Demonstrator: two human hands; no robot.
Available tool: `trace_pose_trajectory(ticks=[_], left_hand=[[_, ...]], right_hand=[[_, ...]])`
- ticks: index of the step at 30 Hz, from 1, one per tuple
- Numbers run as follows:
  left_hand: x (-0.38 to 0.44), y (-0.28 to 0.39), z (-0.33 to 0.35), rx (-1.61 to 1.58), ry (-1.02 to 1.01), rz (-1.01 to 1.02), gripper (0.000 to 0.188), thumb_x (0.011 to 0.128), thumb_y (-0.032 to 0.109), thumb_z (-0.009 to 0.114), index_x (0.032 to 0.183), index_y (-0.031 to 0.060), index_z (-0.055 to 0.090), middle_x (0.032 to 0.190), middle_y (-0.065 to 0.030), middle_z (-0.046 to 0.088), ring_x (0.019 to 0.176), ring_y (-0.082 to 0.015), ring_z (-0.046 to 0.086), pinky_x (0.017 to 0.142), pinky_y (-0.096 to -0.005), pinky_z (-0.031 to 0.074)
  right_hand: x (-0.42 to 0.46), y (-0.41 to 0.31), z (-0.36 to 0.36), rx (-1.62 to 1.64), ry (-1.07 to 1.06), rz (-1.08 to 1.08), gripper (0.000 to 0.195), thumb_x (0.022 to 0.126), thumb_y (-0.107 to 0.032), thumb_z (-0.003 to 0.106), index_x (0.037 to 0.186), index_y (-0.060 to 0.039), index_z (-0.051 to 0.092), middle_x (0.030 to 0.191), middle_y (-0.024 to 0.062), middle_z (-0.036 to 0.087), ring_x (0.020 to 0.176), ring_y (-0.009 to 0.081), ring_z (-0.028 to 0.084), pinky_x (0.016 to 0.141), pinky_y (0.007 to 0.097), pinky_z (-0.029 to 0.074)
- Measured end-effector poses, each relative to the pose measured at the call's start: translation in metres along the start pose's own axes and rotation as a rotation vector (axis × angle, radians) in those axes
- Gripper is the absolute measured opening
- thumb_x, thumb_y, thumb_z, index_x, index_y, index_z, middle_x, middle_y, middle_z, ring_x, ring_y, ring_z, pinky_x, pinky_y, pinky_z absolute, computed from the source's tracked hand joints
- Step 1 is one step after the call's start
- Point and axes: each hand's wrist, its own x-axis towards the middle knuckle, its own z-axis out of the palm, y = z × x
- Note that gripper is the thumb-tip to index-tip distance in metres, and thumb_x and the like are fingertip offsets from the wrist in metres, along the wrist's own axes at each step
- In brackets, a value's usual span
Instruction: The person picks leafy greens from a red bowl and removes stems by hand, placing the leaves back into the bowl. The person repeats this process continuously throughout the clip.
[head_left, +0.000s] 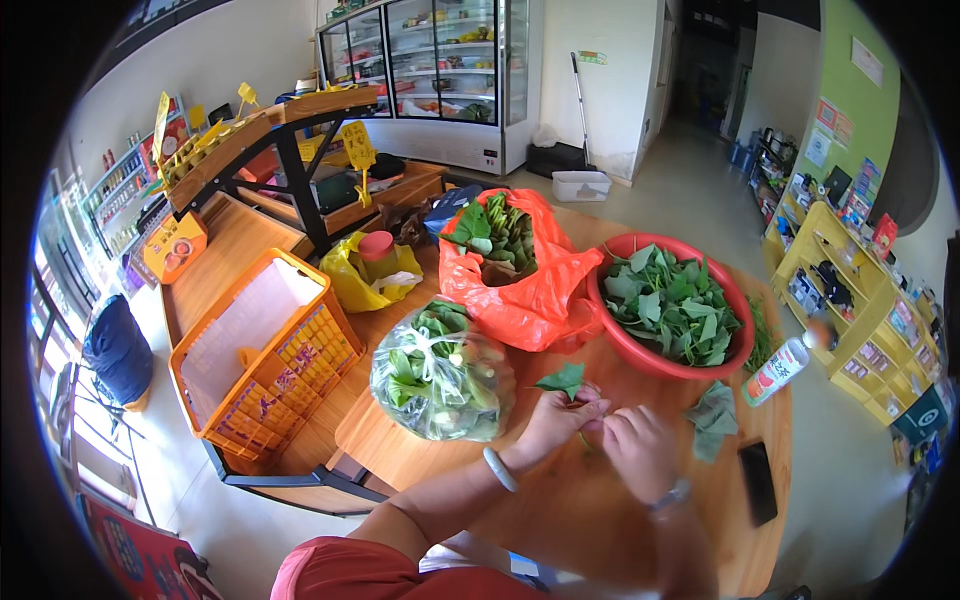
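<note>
My left hand (559, 420) pinches a green leaf (564, 379) by its stem, the blade sticking up past the fingers. Close against it, my right hand (637, 446) is blurred, its fingertips pinched at the same stem where the two hands meet. Beyond them stands a red plastic basin (611, 330) heaped with green leaves (667, 300). An open red plastic bag (487, 304) holds more leafy stems (506, 232). Left of my hands sits a tied clear bag of leafy greens (442, 375). One loose, dull-green leaf (712, 420) lies on the wooden table (555, 517), to the right.
A black phone (757, 484) and a labelled plastic bottle (776, 373) are near the table's right edge. An orange plastic basket (262, 360) stands at left, beside a yellow bag (349, 274) and a red-lidded jar (376, 247). Green sprigs (761, 330) lie behind the basin.
</note>
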Motion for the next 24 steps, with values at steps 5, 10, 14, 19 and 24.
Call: trace_pose_trajectory(ticks=[5, 10, 14, 19, 24], left_hand=[[0.002, 0.001, 0.001, -0.014, -0.026, -0.005, 0.016, 0.092, 0.009, 0.07, 0.104, 0.0029, 0.062, 0.09, -0.0024, 0.066, 0.079, -0.0106, 0.067, 0.068, -0.0254, 0.06], [0.003, -0.001, -0.002, 0.001, -0.077, -0.038, 0.014, 0.093, 0.011, 0.069, 0.103, 0.0045, 0.062, 0.092, -0.0015, 0.067, 0.081, -0.0104, 0.067, 0.07, -0.0255, 0.059], [-0.001, 0.008, 0.003, -0.04, -0.077, -0.144, 0.014, 0.093, 0.01, 0.069, 0.104, 0.0037, 0.064, 0.096, -0.0024, 0.068, 0.085, -0.0104, 0.065, 0.073, -0.024, 0.057], [0.001, 0.005, -0.003, 0.013, -0.113, -0.183, 0.013, 0.094, 0.012, 0.068, 0.105, 0.0068, 0.064, 0.097, 0.0005, 0.066, 0.088, -0.0102, 0.066, 0.078, -0.0255, 0.057], [0.001, 0.007, -0.003, 0.003, -0.168, -0.205, 0.015, 0.094, 0.013, 0.069, 0.106, 0.0081, 0.063, 0.097, -0.0007, 0.067, 0.088, -0.0111, 0.066, 0.079, -0.0263, 0.057]], right_hand=[[0.002, -0.001, -0.001, 0.044, 0.025, 0.044, 0.015, 0.075, -0.003, 0.071, 0.085, -0.0057, 0.06, 0.08, 0.0074, 0.059, 0.073, 0.0286, 0.059, 0.061, 0.0392, 0.051], [0.004, -0.001, -0.003, 0.126, 0.059, 0.095, 0.015, 0.074, -0.001, 0.07, 0.082, -0.0063, 0.057, 0.077, 0.0067, 0.059, 0.069, 0.0282, 0.059, 0.056, 0.0388, 0.05], [0.003, 0.001, -0.008, 0.245, 0.054, 0.169, 0.016, 0.074, -0.002, 0.07, 0.083, -0.0075, 0.058, 0.078, 0.0058, 0.061, 0.07, 0.0272, 0.061, 0.058, 0.0384, 0.051], [0.005, 0.0, -0.016, 0.255, 0.012, 0.164, 0.015, 0.076, -0.003, 0.07, 0.084, -0.0085, 0.059, 0.079, 0.0049, 0.062, 0.072, 0.0267, 0.062, 0.061, 0.0379, 0.051], [0.003, 0.007, -0.015, 0.244, 0.014, 0.184, 0.014, 0.077, -0.003, 0.07, 0.085, -0.0083, 0.059, 0.08, 0.005, 0.062, 0.073, 0.0264, 0.062, 0.061, 0.0377, 0.051]])
